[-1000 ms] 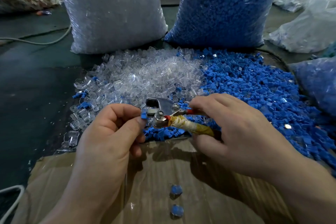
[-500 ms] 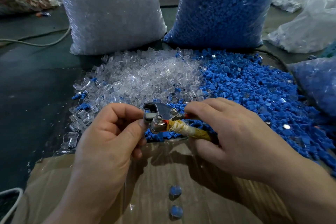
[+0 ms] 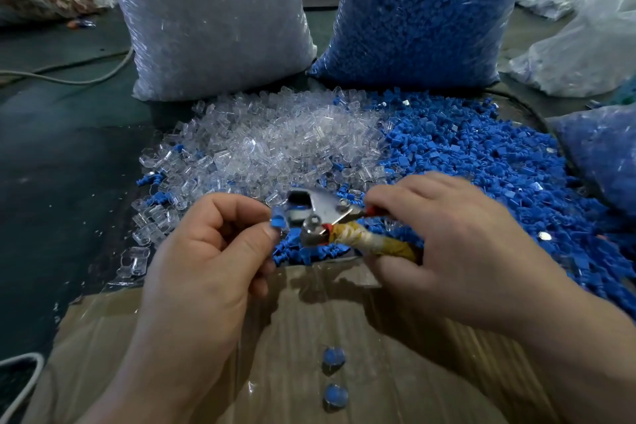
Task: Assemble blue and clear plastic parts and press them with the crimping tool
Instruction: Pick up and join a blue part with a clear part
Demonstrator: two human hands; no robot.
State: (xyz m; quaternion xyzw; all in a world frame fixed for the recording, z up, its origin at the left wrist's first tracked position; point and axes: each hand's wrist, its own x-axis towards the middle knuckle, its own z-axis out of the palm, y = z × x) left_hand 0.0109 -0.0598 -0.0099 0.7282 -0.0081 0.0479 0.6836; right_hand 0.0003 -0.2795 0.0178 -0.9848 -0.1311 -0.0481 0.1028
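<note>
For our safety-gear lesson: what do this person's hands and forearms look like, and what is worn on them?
The left hand and right hand are bare: no gloves, rings or watch show. The left forearm and right forearm are uncovered to the frame's edge, with no sleeve in view.

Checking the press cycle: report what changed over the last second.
The left hand moved its blue part into the head of the crimping tool, then drew it slightly back left, still pinched. The right hand kept gripping the handles. The two pieces on the cardboard stayed put.
</note>
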